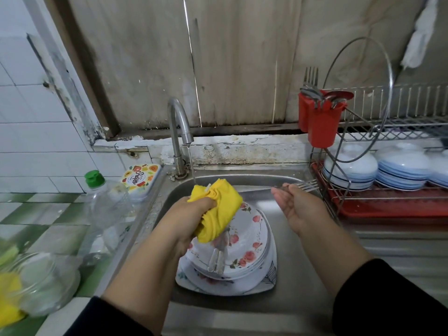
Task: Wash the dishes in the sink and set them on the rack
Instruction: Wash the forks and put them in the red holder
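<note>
My left hand (194, 214) grips a bunched yellow cloth (218, 214) under the thin stream from the tap (179, 132). My right hand (298, 207) is raised over the right side of the sink (291, 263), palm towards me, holding forks (308, 185) whose tines point right towards the rack (388, 197). In the sink lies a stack of floral plates (244, 243) on a larger squarish plate (266, 282). Cutlery handles (217, 260) rest on the top plate, partly hidden by the cloth.
A red cutlery holder (320, 122) with forks and spoons hangs on the rack's left end. Stacks of white and blue bowls (349, 168) sit upside down on the rack. Left of the sink stand a clear bottle with a green cap (106, 204), a patterned box (141, 178) and a clear container (46, 282).
</note>
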The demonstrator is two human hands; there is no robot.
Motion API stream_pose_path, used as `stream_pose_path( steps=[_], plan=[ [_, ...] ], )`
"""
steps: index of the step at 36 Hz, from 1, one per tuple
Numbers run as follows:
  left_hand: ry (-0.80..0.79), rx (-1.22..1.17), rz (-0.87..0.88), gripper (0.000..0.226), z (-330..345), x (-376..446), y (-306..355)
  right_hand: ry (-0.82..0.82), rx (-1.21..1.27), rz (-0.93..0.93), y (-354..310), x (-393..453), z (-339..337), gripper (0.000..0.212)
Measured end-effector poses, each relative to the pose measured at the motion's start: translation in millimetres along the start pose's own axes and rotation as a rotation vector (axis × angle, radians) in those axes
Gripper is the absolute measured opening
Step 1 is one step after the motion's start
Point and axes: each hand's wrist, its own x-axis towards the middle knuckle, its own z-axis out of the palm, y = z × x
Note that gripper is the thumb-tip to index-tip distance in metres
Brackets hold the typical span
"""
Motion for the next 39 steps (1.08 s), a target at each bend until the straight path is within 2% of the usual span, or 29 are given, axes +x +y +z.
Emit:
stream_pose_path(
  steps=[1, 5, 8, 15, 22, 25, 28, 30, 34, 39],
  plan=[
    [-0.018, -0.011, 0.005, 0.003, 2.5, 0.6, 2.3, 0.003, 0.014, -0.011, 0.0, -1.4, 1.2, 0.012],
    [-0.051, -0.03, 0.055, 0.008, 11.3, 3.0, 16.7, 0.002, 0.004, -0.08, -8.2, -11.4, 10.5, 0.01],
    [-0.061, -0.024, 0.086, 0.005, 16.8, 5.5, 33.2, -0.032, -0.048, -0.153, -24.4, -26.8, 21.9, 0.018],
    [-0.048, -0.055, 0.158, 0.008, 27.9, 13.3, 72.4, -0.164, -0.191, -0.432, -64.3, -51.7, 44.5, 0.023],
    [-0.127, -0.134, 0.267, 0.003, 52.7, 18.8, 120.9, -0.205, -0.317, -0.714, -114.9, -68.8, 62.3, 0.025],
    [-0.143, -0.144, 0.318, 0.01, 65.7, 18.9, 143.1, -0.157, -0.459, -0.843, -141.9, -73.1, 65.2, 0.029],
    [-0.165, -0.138, 0.364, 0.002, 77.2, 18.4, 163.9, -0.06, -0.626, -0.99, -171.7, -75.5, 66.8, 0.032],
    [-0.176, -0.139, 0.382, 0.007, 84.6, 17.4, 175.2, 0.003, -0.727, -1.05, -188.2, -78.1, 68.7, 0.033],
    [-0.191, -0.134, 0.406, 0.011, 97.5, 17.0, 190.9, 0.089, -0.897, -1.077, -212.0, -75.2, 69.6, 0.03],
    [-0.179, -0.074, 0.449, 0.009, 107.9, 23.3, 202.5, 0.202, -1.151, -1.111, -222.5, -64.8, 73.3, 0.015]
  ],
)
